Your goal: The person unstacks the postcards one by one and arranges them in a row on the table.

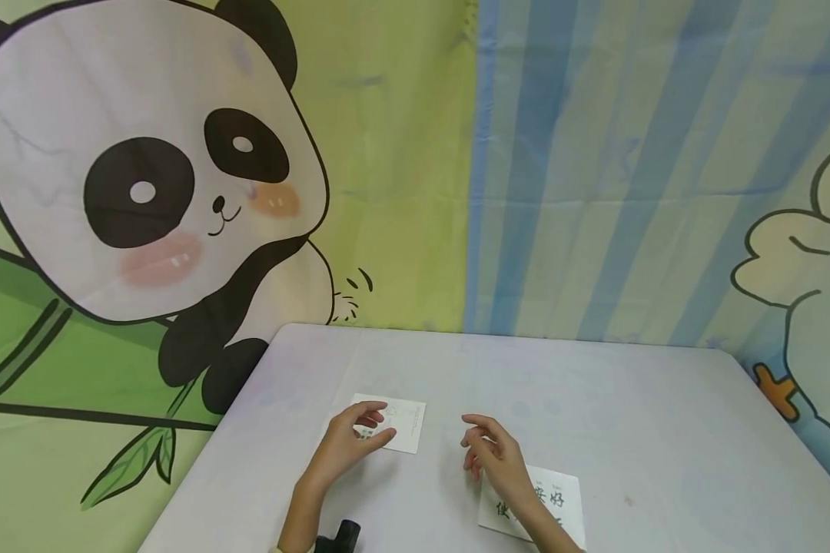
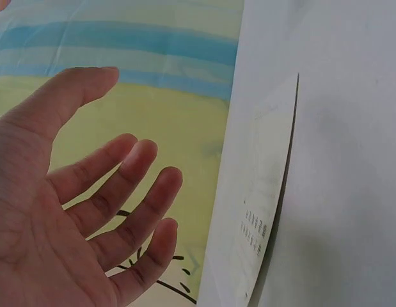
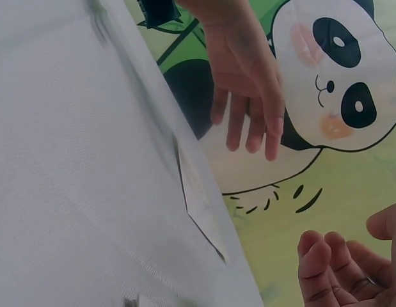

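My left hand (image 1: 346,447) hovers with spread, gently bent fingers over a white card (image 1: 406,427) that bears faint drawing and small print. In the left wrist view the palm and fingers (image 2: 139,167) hold nothing, and the card (image 2: 269,185) lies flat on the table to their right. My right hand (image 1: 503,465) hangs in the air with loosely curled fingers and nothing between them. Beneath its wrist is a white sheet or card (image 1: 569,507) with large black Chinese characters, partly hidden by the hand and forearm.
Both cards lie on a white table (image 1: 636,415) with rounded far corners. Behind it hangs a cloth backdrop (image 1: 401,169) with a cartoon panda and blue stripes. A black object (image 1: 342,536) shows beside the left forearm at the bottom edge.
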`<state>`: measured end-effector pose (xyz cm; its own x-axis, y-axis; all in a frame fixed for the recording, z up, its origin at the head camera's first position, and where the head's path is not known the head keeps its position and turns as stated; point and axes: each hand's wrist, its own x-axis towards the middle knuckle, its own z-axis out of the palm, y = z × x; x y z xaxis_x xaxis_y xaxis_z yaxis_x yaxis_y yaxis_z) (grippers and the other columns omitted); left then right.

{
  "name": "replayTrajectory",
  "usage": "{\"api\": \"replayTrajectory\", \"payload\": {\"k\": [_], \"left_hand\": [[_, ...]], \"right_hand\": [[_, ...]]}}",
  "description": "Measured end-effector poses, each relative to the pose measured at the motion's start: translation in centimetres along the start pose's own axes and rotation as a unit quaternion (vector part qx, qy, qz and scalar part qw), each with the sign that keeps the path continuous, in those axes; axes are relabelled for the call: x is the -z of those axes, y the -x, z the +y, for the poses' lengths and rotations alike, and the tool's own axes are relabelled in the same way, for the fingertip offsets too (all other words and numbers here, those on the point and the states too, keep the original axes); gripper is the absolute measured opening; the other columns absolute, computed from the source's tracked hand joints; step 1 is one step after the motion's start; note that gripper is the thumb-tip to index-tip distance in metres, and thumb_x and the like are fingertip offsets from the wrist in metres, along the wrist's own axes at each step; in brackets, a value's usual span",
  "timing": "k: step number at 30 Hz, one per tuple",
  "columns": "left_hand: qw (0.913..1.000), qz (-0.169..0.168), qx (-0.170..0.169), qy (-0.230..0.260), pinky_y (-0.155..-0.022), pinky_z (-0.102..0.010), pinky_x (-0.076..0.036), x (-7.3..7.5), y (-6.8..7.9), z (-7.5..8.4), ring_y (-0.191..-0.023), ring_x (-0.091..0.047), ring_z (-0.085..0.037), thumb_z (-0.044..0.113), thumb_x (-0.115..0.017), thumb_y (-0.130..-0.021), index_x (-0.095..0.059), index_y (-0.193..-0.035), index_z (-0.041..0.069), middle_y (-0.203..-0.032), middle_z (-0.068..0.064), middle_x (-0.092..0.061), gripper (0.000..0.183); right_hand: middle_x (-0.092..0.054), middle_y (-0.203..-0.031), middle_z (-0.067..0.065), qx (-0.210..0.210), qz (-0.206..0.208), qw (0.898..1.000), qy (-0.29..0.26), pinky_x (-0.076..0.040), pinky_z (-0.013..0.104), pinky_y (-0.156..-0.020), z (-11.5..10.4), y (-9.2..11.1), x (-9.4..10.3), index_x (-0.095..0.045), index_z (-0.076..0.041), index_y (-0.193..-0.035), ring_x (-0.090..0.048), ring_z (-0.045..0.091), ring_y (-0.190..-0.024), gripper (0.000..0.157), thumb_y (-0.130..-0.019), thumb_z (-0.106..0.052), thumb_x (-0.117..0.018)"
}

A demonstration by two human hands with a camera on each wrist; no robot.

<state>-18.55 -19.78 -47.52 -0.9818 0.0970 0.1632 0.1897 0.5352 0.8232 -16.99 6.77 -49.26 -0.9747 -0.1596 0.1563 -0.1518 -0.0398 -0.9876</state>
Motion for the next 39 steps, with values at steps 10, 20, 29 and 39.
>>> {"api": "replayTrajectory", "payload": {"k": [10,20,29,39], "left_hand": [[0.9988,-0.026,-0.017,0.039,-0.078,-0.034,-0.048,-1.1,0.6,0.9,-0.098,-0.063,-0.026,0.033,-0.080,-0.081,-0.065,-0.121,0.015,-0.103,-0.008,-0.066,0.046],[0.9961,-0.054,-0.055,0.043,-0.077,-0.030,-0.047,-2.2,0.5,1.7,-0.096,-0.064,-0.028,0.033,-0.077,-0.084,-0.064,-0.122,0.015,-0.102,-0.008,-0.066,0.045],[0.9927,-0.092,-0.071,0.031,-0.075,-0.030,-0.047,-4.4,0.6,2.2,-0.094,-0.063,-0.021,0.033,-0.076,-0.084,-0.065,-0.121,0.012,-0.101,-0.007,-0.066,0.044],[0.9884,-0.122,-0.086,0.026,-0.077,-0.033,-0.048,-5.9,1.0,2.7,-0.094,-0.063,-0.019,0.033,-0.076,-0.084,-0.063,-0.123,0.008,-0.101,-0.006,-0.066,0.047]], "right_hand": [[-0.056,-0.092,0.017,0.086,-0.027,0.996,0.014,-0.050,0.029,-0.047,0.5,0.7,1.5,-0.058,0.005,-0.118,-0.059,0.017,-0.059,0.023,-0.096,-0.002,-0.057],[-0.057,-0.086,0.013,0.115,-0.015,0.992,0.048,-0.050,0.029,-0.046,0.1,0.7,2.9,-0.060,0.005,-0.115,-0.057,0.026,-0.055,0.020,-0.096,0.000,-0.057],[-0.057,-0.086,0.012,0.101,0.015,0.993,0.064,-0.050,0.030,-0.046,0.1,1.4,4.3,-0.061,0.005,-0.113,-0.057,0.024,-0.057,0.018,-0.096,-0.001,-0.058],[-0.059,-0.081,0.003,0.112,0.051,0.988,0.092,-0.048,0.030,-0.046,0.4,1.9,6.2,-0.062,0.006,-0.110,-0.055,0.026,-0.054,0.016,-0.094,0.002,-0.058]]}}
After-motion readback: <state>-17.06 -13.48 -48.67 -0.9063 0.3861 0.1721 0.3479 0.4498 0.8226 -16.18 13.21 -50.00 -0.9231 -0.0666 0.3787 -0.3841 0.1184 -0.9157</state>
